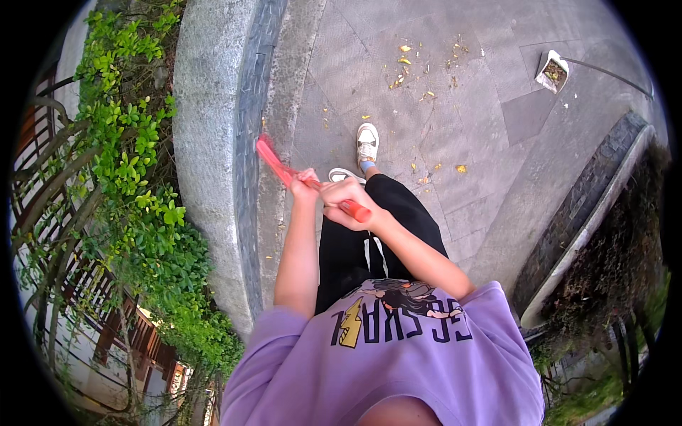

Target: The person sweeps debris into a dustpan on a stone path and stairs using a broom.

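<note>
Both of my hands grip a red broom that slants across in front of my legs. My left hand (303,182) is wrapped round the handle farther down. Close beside it and nearer my body, my right hand (345,201) closes on the handle near its rounded red end. The broom (273,159) reaches out to the far left, its bristle end blurred beside the stone curb (249,106). Yellow leaves (405,61) and small bits of litter are scattered over the grey paving (455,128).
A white long-handled dustpan (544,79) with dry leaves inside stands at the far right. A low stone-edged planter (597,184) curves along the right. Green shrubs (128,142) grow behind the broad curb on the left. My white shoes (367,144) are on the paving.
</note>
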### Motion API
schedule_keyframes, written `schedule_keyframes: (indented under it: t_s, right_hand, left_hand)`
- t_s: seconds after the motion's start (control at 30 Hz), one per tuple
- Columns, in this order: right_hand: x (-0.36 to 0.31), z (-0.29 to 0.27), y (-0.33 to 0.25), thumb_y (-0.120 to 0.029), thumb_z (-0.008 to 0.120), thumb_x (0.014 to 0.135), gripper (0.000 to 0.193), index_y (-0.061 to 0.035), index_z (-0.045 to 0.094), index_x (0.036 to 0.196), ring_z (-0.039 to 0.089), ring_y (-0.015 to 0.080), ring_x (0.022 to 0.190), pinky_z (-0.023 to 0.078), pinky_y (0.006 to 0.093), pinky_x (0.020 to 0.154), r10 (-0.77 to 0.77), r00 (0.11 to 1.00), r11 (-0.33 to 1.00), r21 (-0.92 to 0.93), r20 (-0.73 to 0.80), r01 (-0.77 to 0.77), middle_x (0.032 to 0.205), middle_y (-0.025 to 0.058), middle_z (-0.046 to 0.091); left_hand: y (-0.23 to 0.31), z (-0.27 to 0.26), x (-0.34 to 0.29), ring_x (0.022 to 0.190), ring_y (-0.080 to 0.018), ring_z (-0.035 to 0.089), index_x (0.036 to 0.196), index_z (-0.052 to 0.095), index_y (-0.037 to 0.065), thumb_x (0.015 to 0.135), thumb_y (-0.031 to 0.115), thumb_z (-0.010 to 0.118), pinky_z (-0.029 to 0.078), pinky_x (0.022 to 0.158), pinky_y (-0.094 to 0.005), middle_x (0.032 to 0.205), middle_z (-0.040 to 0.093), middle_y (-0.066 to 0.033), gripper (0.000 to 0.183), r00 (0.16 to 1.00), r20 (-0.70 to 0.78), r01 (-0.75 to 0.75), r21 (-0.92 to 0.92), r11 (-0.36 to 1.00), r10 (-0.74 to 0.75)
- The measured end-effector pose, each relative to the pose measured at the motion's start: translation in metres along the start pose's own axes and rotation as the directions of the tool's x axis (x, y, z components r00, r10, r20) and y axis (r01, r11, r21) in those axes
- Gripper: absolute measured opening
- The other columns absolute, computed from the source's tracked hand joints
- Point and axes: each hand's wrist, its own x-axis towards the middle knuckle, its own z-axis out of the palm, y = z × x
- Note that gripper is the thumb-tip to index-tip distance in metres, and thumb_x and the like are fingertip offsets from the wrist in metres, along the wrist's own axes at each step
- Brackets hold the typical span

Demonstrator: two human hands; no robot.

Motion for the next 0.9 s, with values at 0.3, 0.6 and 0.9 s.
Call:
schedule_keyframes:
  t_s: [0.3,0.6,0.9]
  right_hand:
    - [-0.022,-0.059,-0.053,0.003,0.053,0.072,0.027,-0.0010,0.031,0.057,0.043,0.0194,0.053,0.038,0.0346,0.055,-0.108,0.876,0.988,-0.147,-0.471,0.043,0.056,0.0063,0.045]
    - [-0.052,-0.077,-0.151,-0.005,0.058,0.068,0.036,-0.0063,0.027,0.050,0.031,0.0172,0.042,0.030,0.0349,0.051,-0.164,0.765,0.986,-0.095,-0.623,0.134,0.046,0.0036,0.035]
    - [0.012,-0.049,-0.035,0.006,0.058,0.071,0.028,-0.0015,0.035,0.057,0.046,0.0247,0.052,0.039,0.0331,0.058,-0.150,0.913,0.982,-0.166,-0.380,0.092,0.056,0.0088,0.044]
  left_hand:
    - [-0.131,0.069,0.032,0.048,-0.0099,0.038,0.071,0.037,0.009,0.100,0.025,0.036,0.034,0.043,-0.0217,0.058,0.038,0.0001,0.034,0.992,0.054,0.090,0.368,0.925,-0.118]
    - [-0.231,0.069,-0.039,0.050,-0.0124,0.041,0.071,0.039,0.011,0.101,0.047,0.028,0.040,0.051,-0.0290,0.059,0.038,0.0005,0.049,0.980,-0.005,0.176,0.487,0.855,-0.199]
    - [-0.089,0.121,0.037,0.042,-0.0088,0.033,0.067,0.037,0.010,0.102,0.042,0.029,0.031,0.038,-0.0226,0.052,0.033,0.0021,0.048,0.999,0.023,0.016,0.441,0.897,-0.029]
